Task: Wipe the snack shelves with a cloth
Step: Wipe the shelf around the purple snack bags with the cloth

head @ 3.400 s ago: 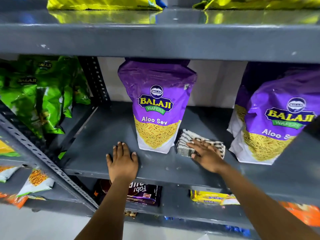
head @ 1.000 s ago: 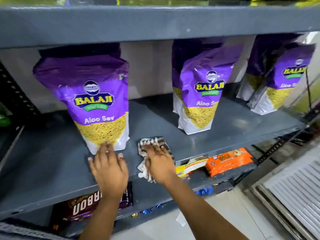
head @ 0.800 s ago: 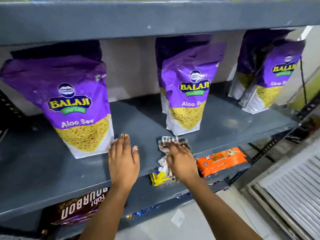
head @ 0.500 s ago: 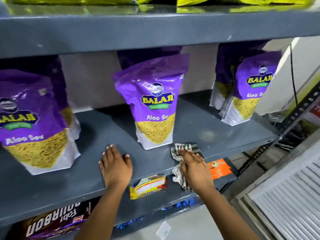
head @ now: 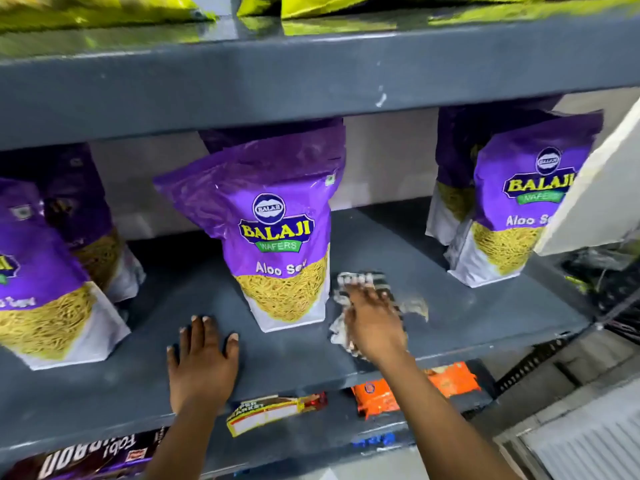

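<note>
A grey metal shelf [head: 467, 317] carries upright purple Balaji Aloo Sev bags. My right hand [head: 374, 323] presses a black-and-white striped cloth [head: 367, 280] flat onto the shelf, just right of the middle bag [head: 273, 220]. The cloth shows around my fingers and is partly hidden under the palm. My left hand [head: 202, 362] lies flat on the shelf's front part with fingers spread, just left of the middle bag and holding nothing.
More purple bags stand at the left [head: 41, 278] and right [head: 512, 202]. The shelf below holds a dark biscuit pack [head: 90, 457], a yellow pack [head: 273, 410] and an orange pack [head: 415, 388]. Yellow-green bags [head: 104, 8] lie on the shelf above.
My right hand has slid the cloth to the right along the shelf, past the first bag to beside the second. My left hand has followed rightwards, still flat on the shelf.
</note>
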